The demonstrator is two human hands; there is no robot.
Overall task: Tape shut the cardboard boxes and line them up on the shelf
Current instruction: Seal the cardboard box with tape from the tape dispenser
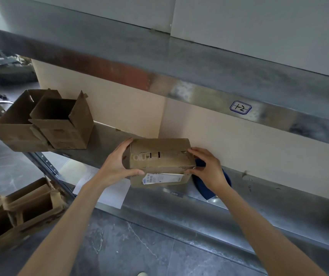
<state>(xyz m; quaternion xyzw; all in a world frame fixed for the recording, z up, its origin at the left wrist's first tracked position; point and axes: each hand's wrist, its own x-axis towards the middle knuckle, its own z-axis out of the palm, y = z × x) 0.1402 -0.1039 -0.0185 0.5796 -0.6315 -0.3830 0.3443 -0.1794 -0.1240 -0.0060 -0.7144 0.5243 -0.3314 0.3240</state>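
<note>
Both forearms reached up to a closed cardboard box on the shelf — left hand and right hand each in a grip clamped on an end — apparently positioning it; next, probably aligning it beside the open boxes.

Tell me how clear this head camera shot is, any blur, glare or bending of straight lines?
Head view: wide-angle bend makes the shelf edge and upper beam run slanted; soft glare on the beam's metal near the handwritten label; the box held by the left hand and right hand looks slightly soft, its print hard to read; the far left background is blurry.
</note>
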